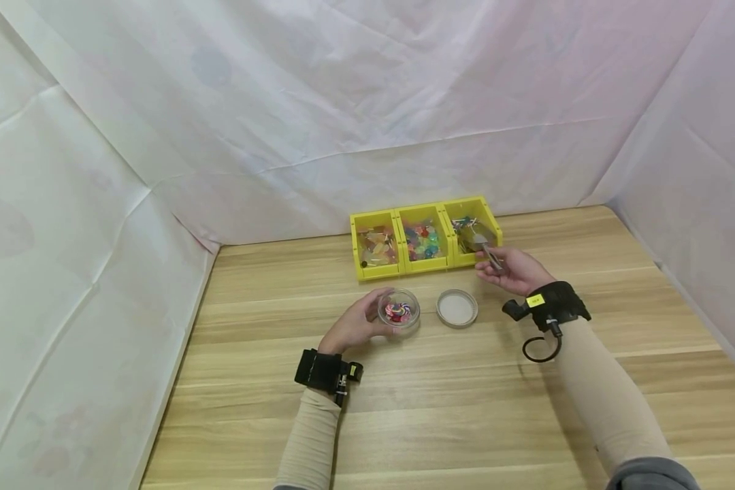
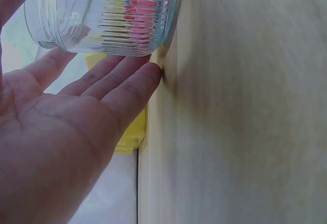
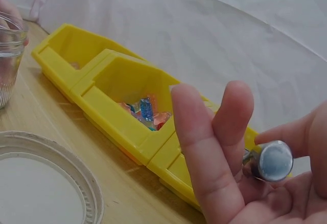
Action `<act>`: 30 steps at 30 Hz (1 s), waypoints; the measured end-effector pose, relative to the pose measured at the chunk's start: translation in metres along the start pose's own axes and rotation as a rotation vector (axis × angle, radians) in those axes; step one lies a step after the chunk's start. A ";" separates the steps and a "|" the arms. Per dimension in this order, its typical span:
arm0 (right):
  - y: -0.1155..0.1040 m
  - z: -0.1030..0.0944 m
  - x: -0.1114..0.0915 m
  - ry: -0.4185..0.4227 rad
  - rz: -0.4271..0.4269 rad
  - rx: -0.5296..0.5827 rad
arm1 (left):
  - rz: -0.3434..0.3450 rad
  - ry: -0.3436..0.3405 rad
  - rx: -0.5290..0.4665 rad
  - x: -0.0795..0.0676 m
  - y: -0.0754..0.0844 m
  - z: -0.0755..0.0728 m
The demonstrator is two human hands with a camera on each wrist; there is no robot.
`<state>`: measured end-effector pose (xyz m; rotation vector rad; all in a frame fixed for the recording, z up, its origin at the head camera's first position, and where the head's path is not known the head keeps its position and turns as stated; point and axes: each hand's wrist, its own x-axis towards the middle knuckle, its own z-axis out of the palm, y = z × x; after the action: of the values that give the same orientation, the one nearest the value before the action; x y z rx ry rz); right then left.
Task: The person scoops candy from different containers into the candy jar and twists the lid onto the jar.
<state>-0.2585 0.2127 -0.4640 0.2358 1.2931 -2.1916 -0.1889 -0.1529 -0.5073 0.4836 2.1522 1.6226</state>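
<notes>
My left hand (image 1: 355,320) holds a clear glass jar (image 1: 409,325) from its left side, thumb near and fingers behind. Red, white and blue swirled candy pieces (image 1: 398,312) lie in the jar's bottom. Seen from the left wrist, the ribbed jar (image 2: 84,17) stands upright close over the tabletop. With its thumb and fingers, my right hand (image 1: 520,272) pinches the metal handle of a scoop (image 1: 495,260); the scoop's head is inside the right-hand yellow bin (image 1: 496,230). In the right wrist view the round handle end (image 3: 276,161) shows between the fingers.
Two more yellow bins, the middle one (image 1: 425,264) and the left one (image 1: 376,272), adjoin it, holding colourful small pieces. A round jar lid (image 1: 456,308) lies on the wooden table (image 1: 441,415) between my hands. White cloth (image 1: 318,102) hangs behind and at both sides.
</notes>
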 end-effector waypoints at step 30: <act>0.027 -0.004 -0.001 0.013 -0.030 0.086 | -0.027 0.008 0.007 -0.001 0.003 0.000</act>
<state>-0.2430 0.2066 -0.4858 0.2666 1.2182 -2.2772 -0.1879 -0.1529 -0.5046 0.4489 2.1618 1.6051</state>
